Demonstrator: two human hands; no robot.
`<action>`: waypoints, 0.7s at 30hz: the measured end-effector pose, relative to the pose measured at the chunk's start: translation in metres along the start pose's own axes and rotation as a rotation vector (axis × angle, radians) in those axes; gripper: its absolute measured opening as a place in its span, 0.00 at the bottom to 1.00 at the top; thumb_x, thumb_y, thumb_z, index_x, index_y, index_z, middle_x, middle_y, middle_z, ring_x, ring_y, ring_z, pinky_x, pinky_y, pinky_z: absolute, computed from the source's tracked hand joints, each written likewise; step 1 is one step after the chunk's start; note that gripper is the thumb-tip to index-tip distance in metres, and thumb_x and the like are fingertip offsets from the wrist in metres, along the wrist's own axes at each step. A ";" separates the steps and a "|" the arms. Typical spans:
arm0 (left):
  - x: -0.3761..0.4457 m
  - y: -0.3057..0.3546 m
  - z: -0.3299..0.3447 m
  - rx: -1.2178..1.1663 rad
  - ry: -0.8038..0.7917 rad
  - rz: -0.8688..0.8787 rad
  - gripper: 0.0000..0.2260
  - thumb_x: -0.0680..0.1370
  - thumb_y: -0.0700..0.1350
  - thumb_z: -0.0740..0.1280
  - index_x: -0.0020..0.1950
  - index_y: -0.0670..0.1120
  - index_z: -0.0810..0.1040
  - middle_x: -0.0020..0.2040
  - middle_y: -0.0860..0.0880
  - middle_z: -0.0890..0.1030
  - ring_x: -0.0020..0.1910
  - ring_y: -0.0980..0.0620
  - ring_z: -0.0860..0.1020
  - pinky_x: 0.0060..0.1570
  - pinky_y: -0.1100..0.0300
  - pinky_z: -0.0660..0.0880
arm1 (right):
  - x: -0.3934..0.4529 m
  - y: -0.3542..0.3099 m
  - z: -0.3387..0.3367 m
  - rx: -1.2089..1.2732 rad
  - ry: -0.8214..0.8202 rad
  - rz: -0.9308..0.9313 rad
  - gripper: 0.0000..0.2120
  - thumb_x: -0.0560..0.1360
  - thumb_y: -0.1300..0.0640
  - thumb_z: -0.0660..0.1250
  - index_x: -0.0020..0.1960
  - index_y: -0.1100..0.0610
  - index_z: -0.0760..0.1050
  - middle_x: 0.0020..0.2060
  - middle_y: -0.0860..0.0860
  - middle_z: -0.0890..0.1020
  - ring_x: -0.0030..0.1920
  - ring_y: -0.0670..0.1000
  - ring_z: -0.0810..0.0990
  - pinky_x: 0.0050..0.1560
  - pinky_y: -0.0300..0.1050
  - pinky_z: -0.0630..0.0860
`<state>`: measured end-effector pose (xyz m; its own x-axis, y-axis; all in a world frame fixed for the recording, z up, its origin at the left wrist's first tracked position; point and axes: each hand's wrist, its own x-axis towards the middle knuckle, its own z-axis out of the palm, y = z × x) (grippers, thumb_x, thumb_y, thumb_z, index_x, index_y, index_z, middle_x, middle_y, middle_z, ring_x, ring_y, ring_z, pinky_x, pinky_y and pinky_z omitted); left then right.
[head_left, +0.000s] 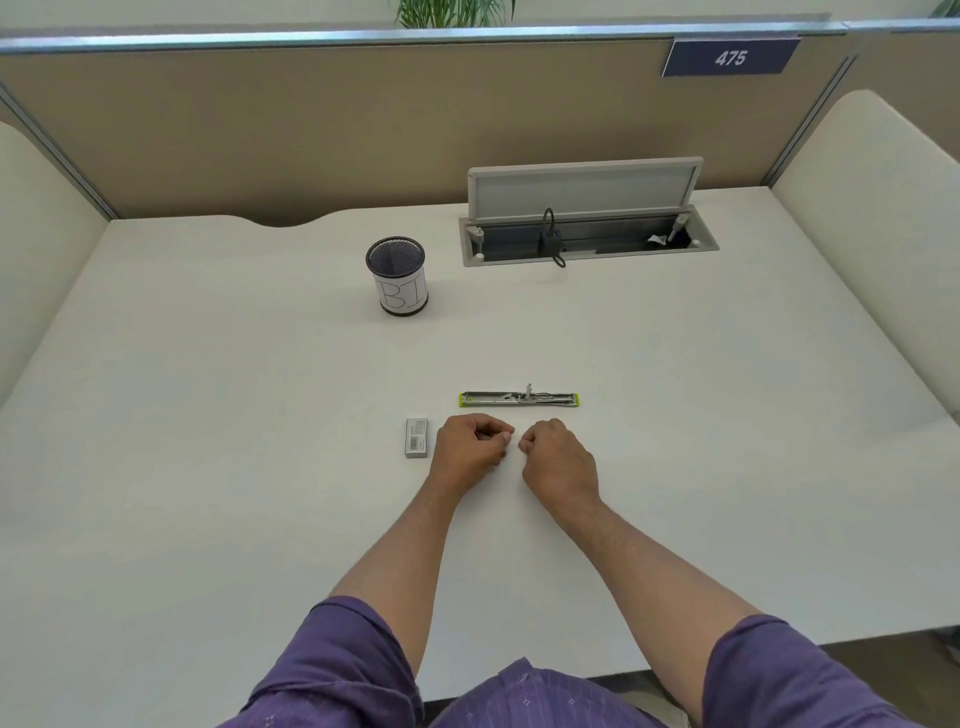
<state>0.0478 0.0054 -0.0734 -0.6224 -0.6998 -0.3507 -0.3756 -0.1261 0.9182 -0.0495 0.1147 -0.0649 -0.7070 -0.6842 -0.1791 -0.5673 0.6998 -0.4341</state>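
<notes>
Both left hand (467, 441) and right hand (558, 453) are resting curled closed, contents unclear. Open stapler (519, 399), likely stiff and light, is inviting a mid-body grip.

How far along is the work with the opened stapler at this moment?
Done: the green-edged metal stapler lies opened flat on the white desk. In hand: left hand and right hand, fingers curled, nearly meet just before it; anything pinched is too small to see. Left: probably loading staples from the small grey box beside the left hand, then closing the stapler.
</notes>
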 end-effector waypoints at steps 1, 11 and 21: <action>0.000 0.000 0.000 -0.003 -0.003 0.000 0.05 0.76 0.37 0.71 0.46 0.43 0.87 0.36 0.43 0.84 0.32 0.52 0.80 0.33 0.58 0.77 | -0.001 -0.003 0.000 -0.028 -0.011 0.004 0.08 0.79 0.60 0.62 0.55 0.52 0.76 0.54 0.50 0.77 0.54 0.54 0.78 0.44 0.46 0.69; 0.000 -0.002 0.000 -0.014 0.012 0.006 0.05 0.75 0.37 0.70 0.45 0.44 0.87 0.36 0.43 0.85 0.32 0.52 0.81 0.34 0.58 0.78 | -0.005 -0.013 0.007 -0.326 -0.063 -0.053 0.16 0.77 0.61 0.61 0.64 0.59 0.69 0.61 0.55 0.72 0.58 0.55 0.75 0.49 0.46 0.73; -0.002 0.005 -0.001 -0.131 -0.011 -0.009 0.06 0.76 0.34 0.70 0.47 0.41 0.86 0.37 0.44 0.84 0.32 0.51 0.80 0.33 0.61 0.76 | 0.012 0.003 0.001 0.385 0.003 -0.005 0.05 0.81 0.58 0.64 0.49 0.51 0.77 0.50 0.49 0.80 0.50 0.52 0.79 0.49 0.45 0.73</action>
<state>0.0482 0.0057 -0.0675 -0.6273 -0.6904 -0.3605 -0.2887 -0.2237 0.9309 -0.0592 0.1083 -0.0695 -0.7059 -0.6866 -0.1741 -0.3711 0.5679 -0.7347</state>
